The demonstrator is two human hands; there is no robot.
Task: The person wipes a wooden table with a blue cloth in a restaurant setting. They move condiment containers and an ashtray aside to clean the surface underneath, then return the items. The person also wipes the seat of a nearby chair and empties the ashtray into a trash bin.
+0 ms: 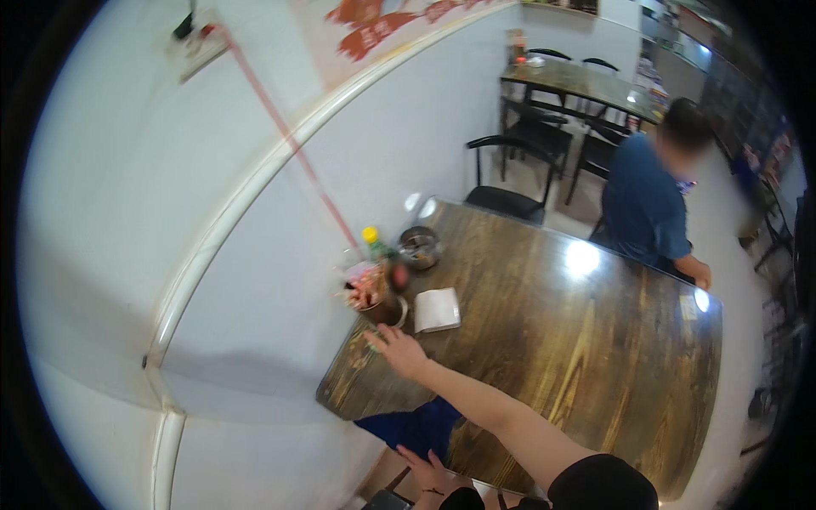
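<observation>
My right hand (400, 352) reaches over the wooden table (510, 331) with its fingers apart, close to a dark cup (382, 313) packed with wrapped utensils. Small pale-green scraps (371, 347) lie at its fingertips; whether they touch is unclear. A dark blue cloth (417, 426) lies across the near left edge of the table. Low in the view, my left hand (426, 468) is at the lower border of this cloth, fingers apart. Nothing shows in its grasp. Right of the cup sits a folded white paper or napkin stack (437, 310).
Beside the wall (255, 306) stand a yellow-capped bottle (371, 239) and a round metal ashtray-like bowl (419, 247). A person in a blue shirt (644, 197) sits at the far right side. Black chairs (510, 197) and another table (574, 80) are farther back.
</observation>
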